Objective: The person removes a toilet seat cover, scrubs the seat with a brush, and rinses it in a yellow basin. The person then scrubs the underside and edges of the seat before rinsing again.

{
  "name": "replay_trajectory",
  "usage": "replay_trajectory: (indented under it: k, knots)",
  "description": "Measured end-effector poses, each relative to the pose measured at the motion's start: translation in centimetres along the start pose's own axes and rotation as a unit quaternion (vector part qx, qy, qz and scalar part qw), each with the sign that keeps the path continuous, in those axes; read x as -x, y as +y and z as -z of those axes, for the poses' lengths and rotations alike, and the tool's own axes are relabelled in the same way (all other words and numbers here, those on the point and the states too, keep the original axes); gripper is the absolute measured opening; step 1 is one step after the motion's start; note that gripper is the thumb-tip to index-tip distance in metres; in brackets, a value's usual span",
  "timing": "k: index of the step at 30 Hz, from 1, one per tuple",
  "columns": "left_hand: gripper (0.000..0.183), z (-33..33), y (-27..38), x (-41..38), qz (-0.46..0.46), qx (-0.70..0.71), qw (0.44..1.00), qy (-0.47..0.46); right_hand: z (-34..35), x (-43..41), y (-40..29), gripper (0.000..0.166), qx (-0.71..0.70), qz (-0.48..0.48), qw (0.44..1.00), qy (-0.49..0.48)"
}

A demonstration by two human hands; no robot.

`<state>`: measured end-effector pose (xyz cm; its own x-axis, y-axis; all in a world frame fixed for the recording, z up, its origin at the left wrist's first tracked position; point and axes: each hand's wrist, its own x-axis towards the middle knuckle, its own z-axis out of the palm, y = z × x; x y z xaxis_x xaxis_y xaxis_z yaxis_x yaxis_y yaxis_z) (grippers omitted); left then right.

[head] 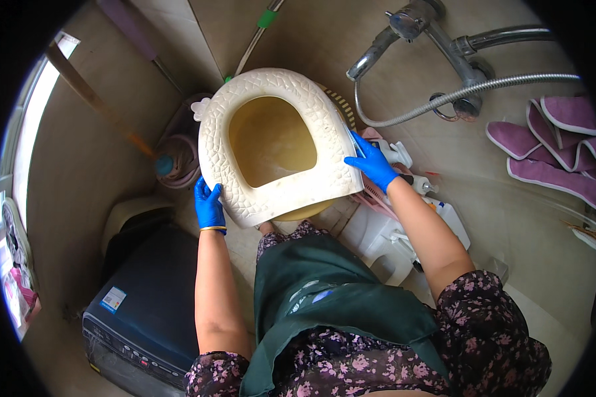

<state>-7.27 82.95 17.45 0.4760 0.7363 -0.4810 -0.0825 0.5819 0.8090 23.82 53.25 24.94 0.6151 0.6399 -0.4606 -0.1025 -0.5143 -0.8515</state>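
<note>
A white toilet seat pad (335,116) with a cracked-stone relief and a large opening spans the space between both hands, above a yellow basin (308,212) of cloudy water. Its left edge is gripped by my left hand (209,206), in a blue glove, with the thumb on top. Opposite, my right hand (375,161), gloved alike, pinches the right edge, thumb on top and fingers at the side and below. A pale flower-shaped tab (199,109) sticks out at the pad's upper left. Most of the basin is hidden under the pad.
A dark washing machine (144,297) stands at the left. Behind it are a plunger-like wooden-handled tool (97,104) and a mop pole (260,30). A wall faucet (409,25) with a metal hose (477,89) is at upper right, above bottles (449,223). Purple slippers (551,144) hang at right.
</note>
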Motion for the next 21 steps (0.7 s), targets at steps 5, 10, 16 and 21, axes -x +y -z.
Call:
replay_trajectory:
  k: [5, 10, 16, 21]
  knots:
    - [0.052, -0.3, -1.1, -0.9, -0.014, -0.075, 0.997, -0.008, -1.4, -1.0, 1.4, 0.083, 0.149, 0.080, 0.980, 0.102]
    - [0.046, -0.5, -3.4, -1.4, -0.067, -0.170, 0.983, 0.002, -2.8, -2.8, 4.3, 0.088, 0.203, 0.001, 0.964, 0.171]
    - [0.040, -2.0, -4.9, -1.2, -0.164, -0.306, 0.934, 0.085, -4.5, -5.3, 6.8, 0.085, 0.181, -0.113, 0.962, 0.171]
    - [0.052, -5.4, -4.4, 0.9, -0.183, -0.408, 0.883, 0.146, -7.7, -6.2, 7.6, 0.084, 0.209, -0.082, 0.952, 0.207]
